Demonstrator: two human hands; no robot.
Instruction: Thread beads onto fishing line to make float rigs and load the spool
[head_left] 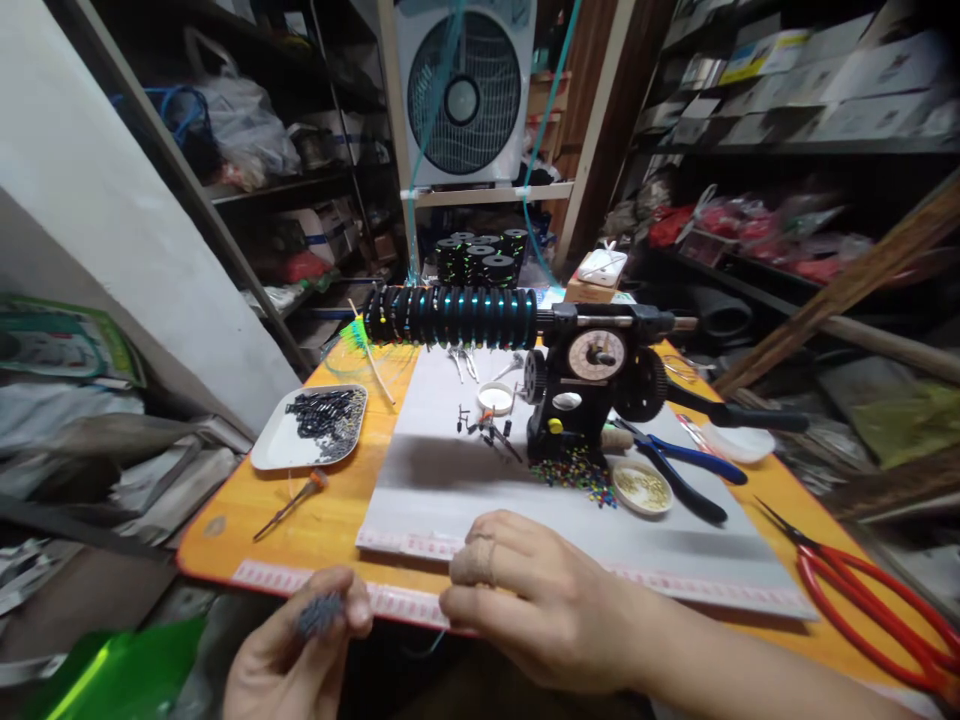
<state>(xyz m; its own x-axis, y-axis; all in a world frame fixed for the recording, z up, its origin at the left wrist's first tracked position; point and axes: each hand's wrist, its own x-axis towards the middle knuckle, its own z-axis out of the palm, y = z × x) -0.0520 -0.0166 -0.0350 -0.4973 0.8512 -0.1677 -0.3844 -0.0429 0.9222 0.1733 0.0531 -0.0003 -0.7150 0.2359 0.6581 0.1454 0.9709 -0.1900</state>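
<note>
At the table's front edge, my left hand (300, 640) is closed around a small bundle of dark grey pieces (321, 614), which shows between thumb and fingers. To its right, my right hand (532, 600) has its fingers curled together over the edge of the white board (420, 480); whatever they pinch, if anything, cannot be made out. A thin line (426, 645) hangs below the edge between the two hands. Beyond them stands a black winding machine (566, 400) with a row of black spools (450, 316). A pink measuring tape (409, 603) runs along the front edge.
On the left sits a white tray (274, 445) of black and grey pieces, beside a pointed tool (289, 507). Coloured beads (574, 472), a dish of gold beads (642, 488) and blue-black pliers (675, 470) lie mid-right. Red scissors (862, 600) rest far right.
</note>
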